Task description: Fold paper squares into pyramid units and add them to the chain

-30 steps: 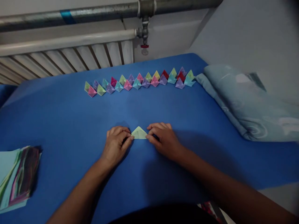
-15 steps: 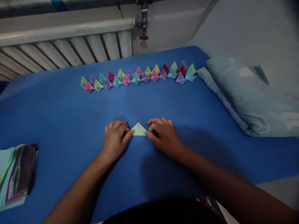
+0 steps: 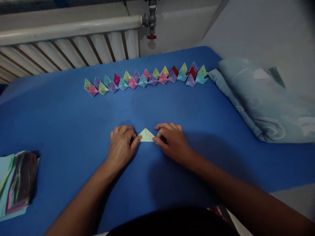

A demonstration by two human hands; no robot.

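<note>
A pale green folded paper triangle (image 3: 146, 135) lies on the blue tabletop (image 3: 103, 111), its point facing away from me and a crease down its middle. My left hand (image 3: 122, 141) grips the left corner between thumb and curled fingers. At the right corner, my right hand (image 3: 171, 140) pinches the paper the same way. Both corners are partly hidden by the fingertips. Beyond my hands, several folded paper boats (image 3: 133, 82) in pink, purple, blue, green, yellow and red stand in two close rows.
A stack of coloured paper sheets (image 3: 21, 183) lies at the left edge. On the right is a folded light-blue patterned cloth (image 3: 258, 105). Behind the table are a white radiator (image 3: 83, 49) and a pipe valve with a red handle (image 3: 152, 37).
The view has shifted very slightly. Both hands keep their hold on the paper triangle's corners, with almost no movement.
</note>
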